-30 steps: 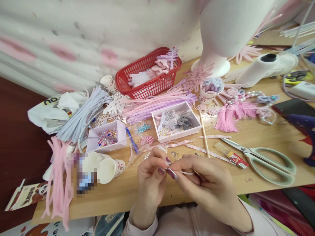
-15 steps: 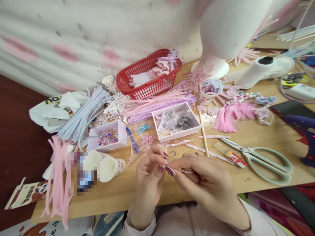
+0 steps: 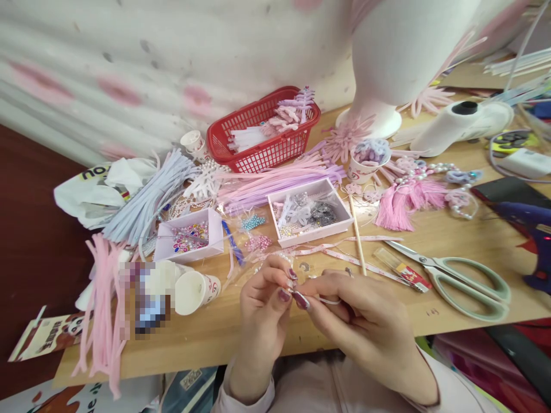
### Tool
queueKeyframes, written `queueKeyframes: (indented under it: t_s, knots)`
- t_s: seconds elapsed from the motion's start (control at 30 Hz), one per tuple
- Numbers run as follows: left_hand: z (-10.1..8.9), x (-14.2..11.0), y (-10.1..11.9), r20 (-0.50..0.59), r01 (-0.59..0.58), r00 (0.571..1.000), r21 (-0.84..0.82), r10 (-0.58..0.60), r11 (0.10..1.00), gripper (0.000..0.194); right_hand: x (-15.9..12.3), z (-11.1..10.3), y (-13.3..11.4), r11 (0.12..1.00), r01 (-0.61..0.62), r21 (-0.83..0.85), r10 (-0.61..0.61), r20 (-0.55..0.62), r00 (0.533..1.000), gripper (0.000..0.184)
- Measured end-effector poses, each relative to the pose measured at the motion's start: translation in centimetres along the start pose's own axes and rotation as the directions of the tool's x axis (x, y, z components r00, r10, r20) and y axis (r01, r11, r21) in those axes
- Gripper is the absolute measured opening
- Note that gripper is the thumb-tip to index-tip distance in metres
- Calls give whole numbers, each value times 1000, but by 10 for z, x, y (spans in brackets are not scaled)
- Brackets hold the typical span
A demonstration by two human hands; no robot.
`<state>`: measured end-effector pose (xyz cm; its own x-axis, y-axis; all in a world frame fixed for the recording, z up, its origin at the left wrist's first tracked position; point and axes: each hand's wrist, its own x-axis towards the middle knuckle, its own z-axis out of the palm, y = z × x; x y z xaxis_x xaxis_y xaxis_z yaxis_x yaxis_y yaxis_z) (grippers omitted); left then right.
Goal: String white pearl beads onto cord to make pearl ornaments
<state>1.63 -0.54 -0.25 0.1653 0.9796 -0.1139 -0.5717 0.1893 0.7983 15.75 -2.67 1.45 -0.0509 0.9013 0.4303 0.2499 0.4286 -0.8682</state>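
- Thin white cord (image 3: 329,301): above the table's (image 3: 301,342) near edge, a short loop showing beneath the right index finger.
- Right hand (image 3: 365,321): grip pinched closed on the cord, thumb against forefinger.
- Left hand (image 3: 263,312): grip pinched closed on a tiny pale piece (image 3: 291,284), too small to identify, right at the right fingertips.
- Beyond the hands: white tray (image 3: 316,236) of beads and trims.
- Right of them: green-handled scissors (image 3: 439,269), blades nearly together.
- Farther back: red basket (image 3: 275,156).
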Motion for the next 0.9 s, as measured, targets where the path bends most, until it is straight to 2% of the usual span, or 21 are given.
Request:
queueKeyframes:
  t_s: [0.23,0.4,0.5,0.57,0.77,0.83,0.9]
  knots:
    - [-4,-2,-2,0,8,1000,12,-8,1000,13,-5,1,1,1000,-10,-10,10,3,1000,11]
    - [-8,-3,-6,-92,37,995,0,-37,999,23,-4,-2,4,999,-20,-38,23,91,996,10]
    - [-13,-3,-10,-143,69,987,-11,-70,998,25,-12,-10,7,994,-21,-107,34,122,992,18]
    - [-19,-3,-12,-162,98,981,-39,-103,994,23,-24,-23,12,978,-34,-205,54,93,994,23]
    - [-30,-4,-12,-206,120,969,-83,-135,989,25,-54,-68,39,857,-185,-482,134,-139,981,16]
    - [-30,-4,-12,-214,115,968,-84,-130,990,27,-49,-69,51,798,-192,-571,152,-117,981,12]
    - [-31,-5,-12,-209,116,969,-84,-131,990,26,-38,-62,63,701,-183,-689,217,-39,975,10]
